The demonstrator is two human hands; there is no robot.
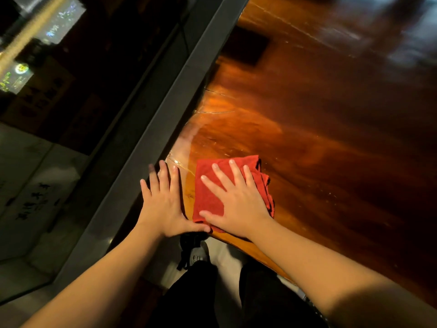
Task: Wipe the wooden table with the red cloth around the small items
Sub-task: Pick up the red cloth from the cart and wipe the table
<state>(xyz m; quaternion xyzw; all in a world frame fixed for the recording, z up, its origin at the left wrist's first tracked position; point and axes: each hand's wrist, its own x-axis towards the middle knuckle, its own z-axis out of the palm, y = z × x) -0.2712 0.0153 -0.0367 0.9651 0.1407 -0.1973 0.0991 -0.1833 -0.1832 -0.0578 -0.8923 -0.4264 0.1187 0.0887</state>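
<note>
- Red cloth (214, 185), folded into a rough square, lying flat on the near left corner of the wooden bench (319, 129), close to its near edge.
- Right hand (236, 200) pressed palm-down on top of the cloth, fingers spread apart and straight, not clenched; fingertips pointing away toward the far left, cloth showing beyond them and to their left.
- Right edge of the cloth bunched into loose folds just beside the little-finger side of the right hand.
- Left hand (163, 200) laid flat with fingers spread, just left of the cloth, resting across the bench's left edge and the grey ledge (151, 138) running alongside it; gripping nothing.
- Left thumb stretched right, touching the near left corner of the cloth and meeting the right thumb.
- Bench surface glossy, with thin cracks near the left edge and a dark square patch (246, 47) farther away.
- Dark trousers (201, 294) and a shoe (197, 254) visible below, between the forearms.
</note>
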